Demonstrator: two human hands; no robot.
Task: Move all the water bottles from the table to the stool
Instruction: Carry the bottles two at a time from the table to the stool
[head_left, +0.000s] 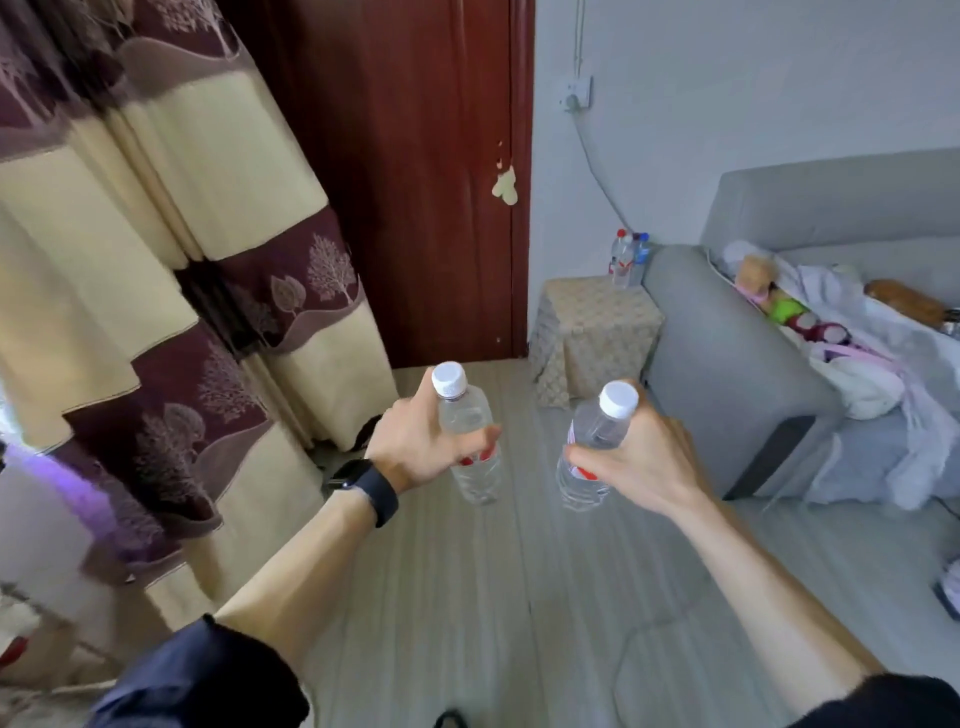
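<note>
**While two bottles are on the way**

As the left hand (415, 441) grips the left bottle (465, 415) and the right bottle (597, 431) is gripped by the right hand (639, 457), the stool (592, 332) ahead already has other bottles (626, 260). The table is out of sight.

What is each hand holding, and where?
The left hand grips the left bottle around its middle; the right hand grips the right bottle likewise.

Both forearms are bare below dark navy sleeves (208, 675) that end near the elbows, and a black smartwatch (345, 475) on a wide black band (380, 496) sits behind the left hand (415, 441).
</note>
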